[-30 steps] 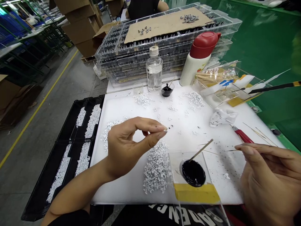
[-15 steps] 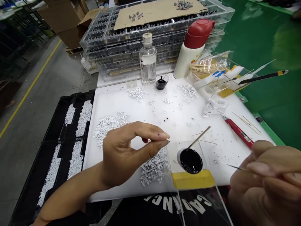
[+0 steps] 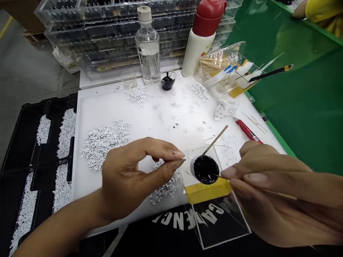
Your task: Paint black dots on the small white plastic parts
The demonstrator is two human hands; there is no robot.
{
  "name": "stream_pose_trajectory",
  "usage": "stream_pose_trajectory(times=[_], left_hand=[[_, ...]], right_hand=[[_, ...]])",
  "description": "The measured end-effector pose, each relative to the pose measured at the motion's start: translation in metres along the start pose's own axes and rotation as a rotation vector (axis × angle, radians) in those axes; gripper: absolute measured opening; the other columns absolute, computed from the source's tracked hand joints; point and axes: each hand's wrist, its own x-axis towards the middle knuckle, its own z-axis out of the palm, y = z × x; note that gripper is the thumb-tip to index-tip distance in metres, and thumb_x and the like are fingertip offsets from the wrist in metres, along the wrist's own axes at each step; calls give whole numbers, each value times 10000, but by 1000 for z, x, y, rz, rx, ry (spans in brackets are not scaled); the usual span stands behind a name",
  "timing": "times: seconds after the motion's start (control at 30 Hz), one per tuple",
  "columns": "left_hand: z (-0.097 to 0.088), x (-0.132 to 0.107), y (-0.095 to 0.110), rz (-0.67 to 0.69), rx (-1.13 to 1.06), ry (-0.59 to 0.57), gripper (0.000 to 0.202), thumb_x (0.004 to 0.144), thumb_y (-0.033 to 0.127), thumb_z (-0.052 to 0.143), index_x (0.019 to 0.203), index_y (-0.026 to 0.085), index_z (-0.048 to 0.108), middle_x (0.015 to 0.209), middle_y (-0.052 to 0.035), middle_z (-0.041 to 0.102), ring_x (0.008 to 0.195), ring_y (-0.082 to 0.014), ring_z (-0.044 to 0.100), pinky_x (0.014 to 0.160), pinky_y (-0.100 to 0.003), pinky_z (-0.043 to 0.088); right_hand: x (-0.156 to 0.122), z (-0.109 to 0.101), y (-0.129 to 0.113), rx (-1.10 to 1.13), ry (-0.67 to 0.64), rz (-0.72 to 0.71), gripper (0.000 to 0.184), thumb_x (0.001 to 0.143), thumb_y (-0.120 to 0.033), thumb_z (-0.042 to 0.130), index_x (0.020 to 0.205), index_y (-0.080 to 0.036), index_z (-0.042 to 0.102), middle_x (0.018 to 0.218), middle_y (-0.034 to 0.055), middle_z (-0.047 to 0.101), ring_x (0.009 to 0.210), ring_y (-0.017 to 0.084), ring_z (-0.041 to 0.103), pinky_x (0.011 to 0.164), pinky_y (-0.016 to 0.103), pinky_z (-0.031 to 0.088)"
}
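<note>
The left hand (image 3: pixel 134 178) pinches a tiny white piece (image 3: pixel 183 159) between thumb and forefinger, just beside a clear acrylic plate (image 3: pixel 219 228) bearing a pool of black ink (image 3: pixel 205 170). The right hand (image 3: pixel 268 189) grips a thin wooden stick (image 3: pixel 280 195), its tip at the ink's edge. Beyond, a heap of white pieces (image 3: pixel 100 148) lies on a white board (image 3: pixel 150 123), below a clear bottle (image 3: pixel 147 46) and a red-capped flask (image 3: pixel 199 46).

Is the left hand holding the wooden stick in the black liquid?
No, the wooden stick rests in the black liquid untouched, while the left hand pinches a tiny piece.
</note>
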Motion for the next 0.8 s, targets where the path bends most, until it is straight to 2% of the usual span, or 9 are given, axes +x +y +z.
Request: stream_pose_trajectory(times=[0.17, 0.37, 0.8], left_hand=[[0, -1, 0, 6, -3, -17, 220, 898, 35, 819, 1037, 199, 771, 1004, 14, 834, 922, -126, 799, 847, -241, 675], [0, -2, 0, 13, -8, -13, 218, 896, 39, 825, 1037, 194, 767, 1018, 15, 837, 925, -119, 795, 850, -242, 675], [0, -4, 2, 54, -14, -31, 193, 897, 7, 809, 1019, 147, 759, 1010, -24, 833, 914, -118, 794, 792, -225, 677]], right_hand=[[1, 1, -4, -26, -11, 30, 333, 921, -180, 826, 1202, -294, 690, 1022, 17, 786, 679, 162, 657, 593, 394, 578], [4, 2, -4, -56, -33, 53, 267, 951, -229, 805, 1180, -287, 682, 1029, 2, 785, 681, 129, 664, 582, 361, 595], [4, 1, -4, -53, -66, 49, 326, 916, -188, 834, 1188, -288, 686, 1013, 23, 780, 693, 167, 659, 584, 396, 578]])
